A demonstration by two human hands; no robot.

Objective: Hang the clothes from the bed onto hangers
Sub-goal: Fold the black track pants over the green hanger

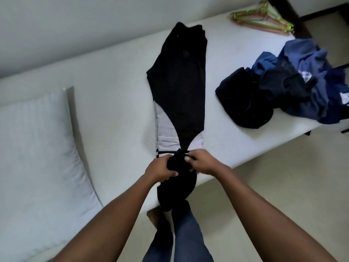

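Head view: left hand and right hand both curled tight around the bunched near end of a long, matte black garment, stretched flat across the white ribbed bed over a pale striped cloth. Right: crumpled heap of blue clothes. Far right: thin green-and-orange hangers. Left: plump white pillow.

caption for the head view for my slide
Left hand and right hand grip the near end of a black garment on the bed; clothes pile and hangers beyond.
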